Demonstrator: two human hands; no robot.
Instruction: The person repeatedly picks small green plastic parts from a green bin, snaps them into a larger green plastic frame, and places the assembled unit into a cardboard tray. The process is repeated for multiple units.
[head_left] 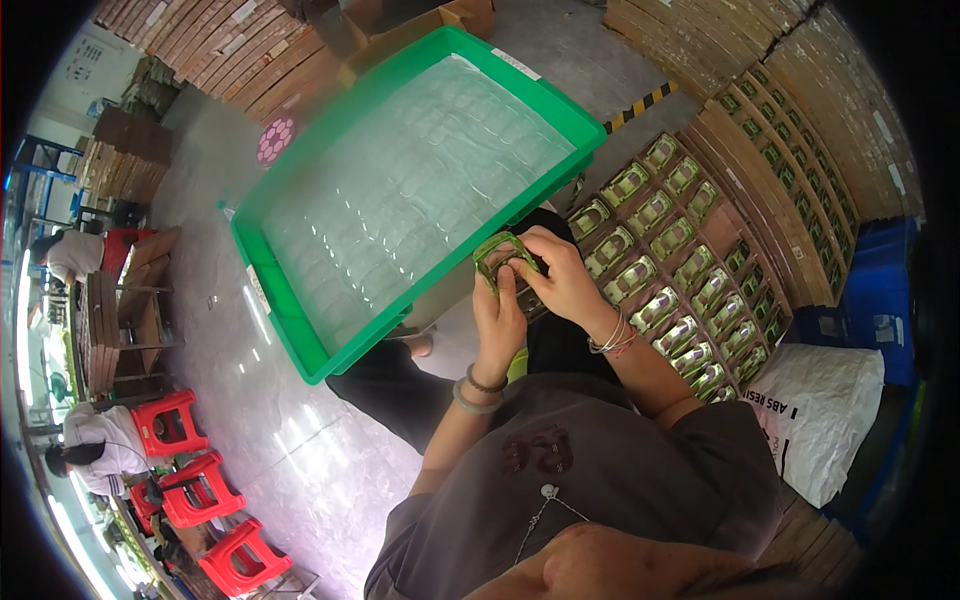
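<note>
Between my two hands is a green toy car body shell (497, 252), held up by the near edge of a green tray. My left hand (497, 318) grips its lower side, thumb pressed against it. My right hand (556, 276) closes on its right side, with fingers curled round the edge. The green tray (330, 362) holds a clear plastic sheet moulded with rows of shallow pockets (400, 200). Right of my hands, a brown tray holds rows of similar green car bodies (668, 238).
Stacked trays of car bodies (790, 170) rise at the far right. A white sack (825, 415) leans by a blue bin (880, 300). Red stools (200, 487) stand at the left, where two people (100, 440) sit at benches. A pink round stool (276, 141) is beyond the green tray.
</note>
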